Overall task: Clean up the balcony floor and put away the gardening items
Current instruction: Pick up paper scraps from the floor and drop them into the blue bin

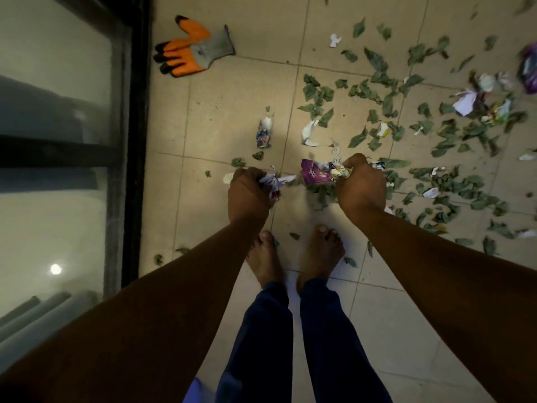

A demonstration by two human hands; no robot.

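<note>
I look straight down at a beige tiled floor (pixel 220 112). My left hand (pixel 248 191) grips crumpled white paper scraps (pixel 274 181) just above the tiles. My right hand (pixel 360 184) grips a bunch of crumpled wrappers, among them a purple packet (pixel 312 171). Green leaves (pixel 453 181) and bits of paper lie scattered to the right of my hands. A crumpled blue-and-white wrapper (pixel 265 132) lies on the floor ahead of my left hand. An orange and grey gardening glove (pixel 191 49) lies flat at the far left, near the door frame.
A black door frame (pixel 138 135) with glass panels runs along the left side. My bare feet (pixel 293 254) stand just behind my hands. More paper litter (pixel 467 101) and a purple bag (pixel 530 71) sit at the far right among leaves.
</note>
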